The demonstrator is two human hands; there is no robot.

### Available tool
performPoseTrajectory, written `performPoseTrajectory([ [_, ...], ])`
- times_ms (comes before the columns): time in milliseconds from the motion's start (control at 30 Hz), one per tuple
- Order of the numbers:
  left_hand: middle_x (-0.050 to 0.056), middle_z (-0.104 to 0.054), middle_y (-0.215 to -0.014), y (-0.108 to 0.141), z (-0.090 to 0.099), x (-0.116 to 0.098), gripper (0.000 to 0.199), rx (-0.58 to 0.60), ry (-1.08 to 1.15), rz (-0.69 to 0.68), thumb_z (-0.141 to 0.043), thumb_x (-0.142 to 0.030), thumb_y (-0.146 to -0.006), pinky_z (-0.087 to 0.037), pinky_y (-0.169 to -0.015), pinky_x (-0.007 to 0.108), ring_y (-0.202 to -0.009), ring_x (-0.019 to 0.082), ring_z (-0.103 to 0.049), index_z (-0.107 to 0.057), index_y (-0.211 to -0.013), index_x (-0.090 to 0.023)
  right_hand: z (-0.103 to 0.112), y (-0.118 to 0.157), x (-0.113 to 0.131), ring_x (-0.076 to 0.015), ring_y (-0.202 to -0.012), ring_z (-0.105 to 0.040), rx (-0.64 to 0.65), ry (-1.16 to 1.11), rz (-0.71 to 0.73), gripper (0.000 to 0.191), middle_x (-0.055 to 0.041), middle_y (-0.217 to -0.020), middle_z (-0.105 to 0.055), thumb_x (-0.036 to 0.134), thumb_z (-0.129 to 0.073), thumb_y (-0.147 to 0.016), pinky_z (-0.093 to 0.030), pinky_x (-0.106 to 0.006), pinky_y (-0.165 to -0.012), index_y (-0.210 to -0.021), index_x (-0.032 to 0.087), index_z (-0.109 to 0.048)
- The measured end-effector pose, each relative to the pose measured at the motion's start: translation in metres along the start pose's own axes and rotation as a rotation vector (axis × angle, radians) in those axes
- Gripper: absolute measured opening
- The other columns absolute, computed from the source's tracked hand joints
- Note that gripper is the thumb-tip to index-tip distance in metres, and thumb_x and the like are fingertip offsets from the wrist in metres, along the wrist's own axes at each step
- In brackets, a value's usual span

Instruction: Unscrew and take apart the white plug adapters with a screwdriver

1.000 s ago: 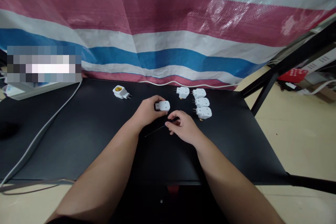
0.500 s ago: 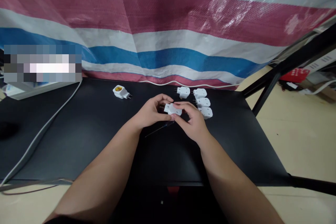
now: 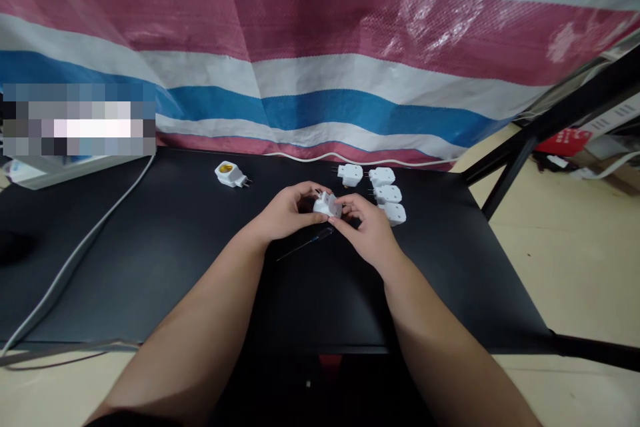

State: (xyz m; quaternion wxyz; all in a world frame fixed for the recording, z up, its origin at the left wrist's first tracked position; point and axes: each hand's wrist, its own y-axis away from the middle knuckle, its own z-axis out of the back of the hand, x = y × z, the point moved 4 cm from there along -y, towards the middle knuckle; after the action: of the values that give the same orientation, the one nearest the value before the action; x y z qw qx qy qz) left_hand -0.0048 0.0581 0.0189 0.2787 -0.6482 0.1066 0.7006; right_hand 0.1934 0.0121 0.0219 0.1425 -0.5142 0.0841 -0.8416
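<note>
Holding and turning over: one white plug adapter, two hands

Item in hand: white plug adapter [image 3: 327,205], tilted, between both hands above the black table [image 3: 450,293]; metal pins at its far left end. Left hand [image 3: 289,212]: thumb along the near side, fingers curled round the far side. Right hand [image 3: 367,223]: thumb and forefinger pinching the right end, other fingers loosely curled.

Tool: slim screwdriver [image 3: 323,234], lying free just nearer the body than the hands, tip to the left.

Similar stock: three plug adapters [image 3: 388,194] in a column at right, the nearest partly hidden by the right hand; one plug adapter [image 3: 351,175] beside them; one lamp-socket adapter [image 3: 231,174], gold socket upward, apart at left.

Step, as judged: handling or inspecting the piece. Next move calls for a steady two-handed pinch, fingertips clear of the pins.
</note>
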Motion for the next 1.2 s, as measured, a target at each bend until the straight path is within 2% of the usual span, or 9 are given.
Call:
performPoseTrajectory([
  [167,0.011,-0.078,-0.125,0.001,0.000,-0.006,0.046,0.027,-0.097,0.012,-0.087,-0.029,-0.087,-0.058,-0.102,0.043,-0.114,0.026,-0.075,-0.073,-0.129,-0.021,0.001,-0.001,0.003,-0.0264,-0.095,-0.077,0.047,0.052,-0.045,0.035,-0.0084,-0.111,-0.081,0.028,-0.081,-0.091,-0.067,-0.045,-0.083,-0.126,0.027,-0.074],
  [333,0.011,-0.078,-0.126,0.001,-0.002,-0.006,0.044,0.037,-0.104,0.013,-0.085,-0.026,-0.087,-0.058,-0.105,0.044,-0.116,0.026,-0.075,-0.073,-0.129,-0.021,0.001,0.000,0.003,-0.0272,-0.096,-0.080,0.050,0.105,-0.018,0.044,-0.0109,-0.119,-0.081,0.026,-0.081,-0.092,-0.067,-0.052,-0.093,-0.135,0.026,-0.074],
  [533,0.011,-0.078,-0.125,0.001,-0.003,-0.004,0.043,0.056,-0.104,0.040,-0.085,-0.024,-0.086,-0.058,-0.106,0.046,-0.116,0.027,-0.076,-0.073,-0.128,-0.021,0.002,0.000,0.003,-0.0261,-0.096,-0.080,0.104,0.136,0.013,0.044,-0.0110,-0.122,-0.079,0.023,-0.076,-0.095,-0.068,-0.053,-0.096,-0.139,0.027,-0.074],
  [700,0.011,-0.076,-0.126,0.002,-0.001,-0.001,0.042,0.046,-0.090,0.040,-0.083,-0.025,-0.088,-0.059,-0.105,0.046,-0.118,0.026,-0.075,-0.071,-0.128,-0.021,0.003,0.001,0.000,-0.0248,-0.093,-0.081,0.044,0.053,0.012,0.042,-0.0124,-0.127,-0.077,0.027,-0.077,-0.095,-0.071,-0.050,-0.092,-0.137,0.025,-0.075],
  [833,0.009,-0.077,-0.117,0.003,0.000,0.001,0.042,0.032,-0.072,0.052,-0.085,-0.025,-0.086,-0.061,-0.098,0.042,-0.110,0.025,-0.076,-0.069,-0.124,-0.021,0.002,0.001,-0.001,-0.0252,-0.095,-0.081,0.025,0.028,-0.001,0.041,-0.0121,-0.127,-0.077,0.029,-0.078,-0.094,-0.071,-0.052,-0.094,-0.135,0.026,-0.075],
  [1000,0.006,-0.077,-0.101,0.002,0.003,0.005,0.037,-0.059,-0.137,0.078,-0.085,-0.024,-0.081,-0.060,-0.083,0.035,-0.088,0.019,-0.075,-0.068,-0.113,-0.019,0.000,-0.001,-0.001,-0.0260,-0.101,-0.081,-0.004,-0.054,-0.026,0.040,-0.0126,-0.127,-0.078,0.028,-0.077,-0.093,-0.070,-0.049,-0.092,-0.132,0.023,-0.071],
  [1133,0.008,-0.079,-0.105,0.001,0.011,0.007,0.036,-0.214,-0.251,0.109,-0.088,-0.031,-0.077,-0.060,-0.085,0.038,-0.087,0.021,-0.075,-0.068,-0.104,-0.019,-0.002,-0.001,-0.002,-0.0242,-0.086,-0.079,0.022,-0.032,-0.094,0.031,-0.0093,-0.110,-0.079,0.029,-0.076,-0.090,-0.065,-0.038,-0.068,-0.119,0.024,-0.067],
  [1200,0.009,-0.080,-0.106,0.002,0.016,0.008,0.036,-0.300,-0.286,0.111,-0.089,-0.034,-0.076,-0.061,-0.087,0.039,-0.087,0.021,-0.075,-0.067,-0.101,-0.020,-0.002,0.000,-0.002,-0.0223,-0.080,-0.076,0.051,0.037,-0.093,0.024,-0.0069,-0.102,-0.077,0.029,-0.076,-0.090,-0.060,-0.035,-0.064,-0.112,0.024,-0.067],
])
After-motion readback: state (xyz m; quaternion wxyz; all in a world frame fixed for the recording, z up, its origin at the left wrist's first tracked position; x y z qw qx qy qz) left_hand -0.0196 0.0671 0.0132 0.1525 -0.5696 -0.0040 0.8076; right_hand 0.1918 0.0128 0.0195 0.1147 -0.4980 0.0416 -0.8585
